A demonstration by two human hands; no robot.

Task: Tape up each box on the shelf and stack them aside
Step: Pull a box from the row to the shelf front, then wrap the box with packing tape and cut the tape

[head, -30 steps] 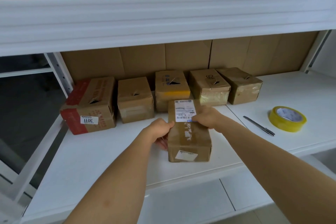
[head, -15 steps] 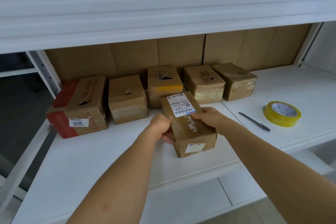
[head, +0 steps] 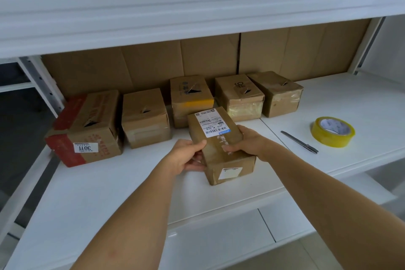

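Both my arms are stretched forward, left hand [head: 190, 155] and right hand [head: 245, 143] curled in a grip facing each other.

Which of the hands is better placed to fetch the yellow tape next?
Probably the right hand. The tape roll lies on the shelf out to its side, beyond the pen. The left hand grips the box on the far side and can steady it.

**Clearance on the shelf**

Rear blocked by a row of five boxes [head: 190, 103] against the cardboard backing [head: 153, 61]. Upper shelf [head: 197, 6] caps headroom. Open shelf surface [head: 98, 199] front-left. On the right, utility knife [head: 299, 142] and yellow tape roll [head: 333, 131] sit apart.
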